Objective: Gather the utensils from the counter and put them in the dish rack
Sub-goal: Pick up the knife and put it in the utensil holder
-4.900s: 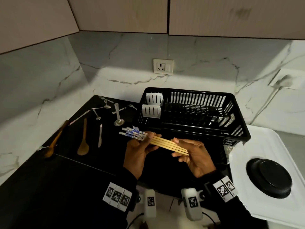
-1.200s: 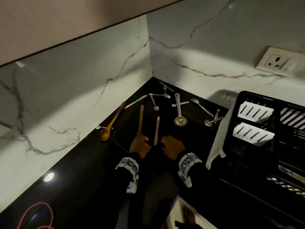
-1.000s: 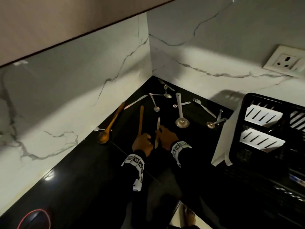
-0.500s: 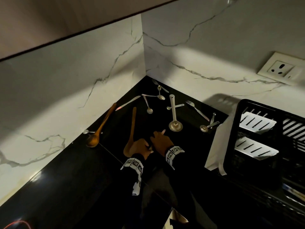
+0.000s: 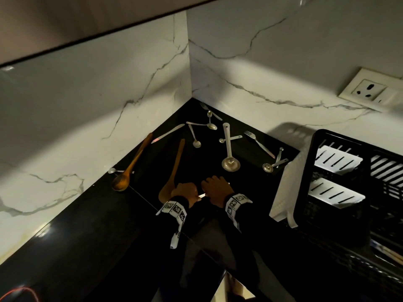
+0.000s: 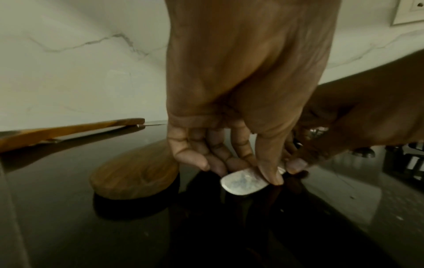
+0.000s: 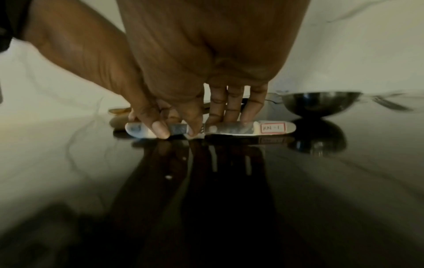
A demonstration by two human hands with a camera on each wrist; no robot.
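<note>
A flat metal knife (image 7: 229,129) is being picked up from the black counter (image 5: 109,225) by both hands at once. It is being pinched at its rounded end by the thumb and curled fingers of the left hand (image 5: 185,191), as is shown in the left wrist view, where that end (image 6: 243,183) is seen just off the surface. Its middle is being pinched by the right hand (image 5: 216,190), thumb on the near edge and fingers (image 7: 231,108) behind. A small red-bordered label is being shown at the knife's right end. The knife is being held low, at or barely above the counter; whether it is fully lifted cannot be told.

The step in hand is judged to be the gathering of this knife. Much of the task is being left undone: two wooden spoons (image 5: 172,171) (image 5: 130,166) just to the left, a ladle (image 5: 229,149) just beyond the hands, and forks and small spoons (image 5: 195,136) toward the far corner are lying on the counter. The dish rack (image 5: 349,192) is standing well apart to the right, with a white cloth (image 5: 287,192) draped over its near-left corner.

Next, a clean lift off the slick surface is being called for, then either a carry to the rack or the taking up of further utensils.
</note>
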